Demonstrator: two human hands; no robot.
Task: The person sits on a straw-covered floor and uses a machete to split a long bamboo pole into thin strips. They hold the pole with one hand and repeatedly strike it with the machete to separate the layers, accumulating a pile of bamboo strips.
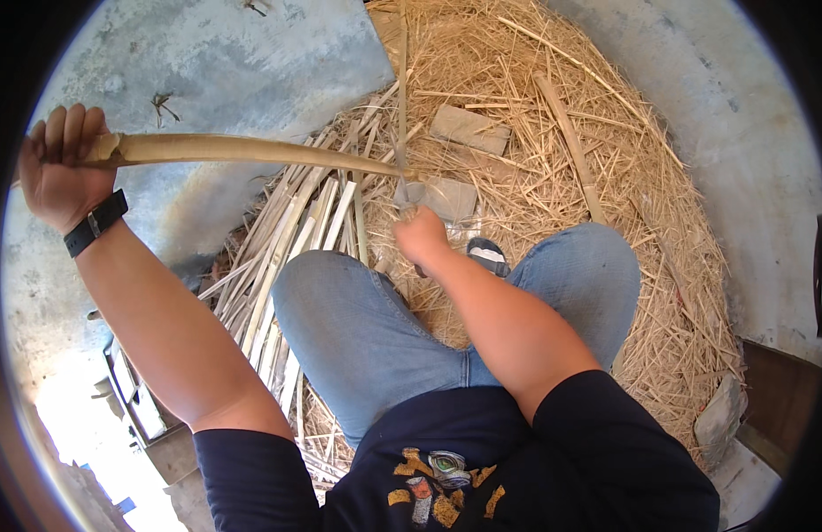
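At the far left my left hand [67, 164] is closed round one end of a long split piece of bamboo [242, 149]. The bamboo runs almost level to the right, narrowing toward the middle. Its far end meets a grey blade near my right hand [420, 238]. That hand is a fist in front of my knees, closed on what looks like a knife [408, 190]; its handle is mostly hidden by the fingers. From the same spot a thin upright strip [402, 80] reaches to the top edge; whether it is joined to the bamboo I cannot tell.
Pale split strips [291, 222] lie heaped beside my left knee. Straw-like shavings [535, 168] cover the floor, with a brick [470, 129], a flat block [451, 198] and a bamboo stick [571, 146] among them. Grey walls [251, 62] stand left and right; a stone [720, 417] lies lower right.
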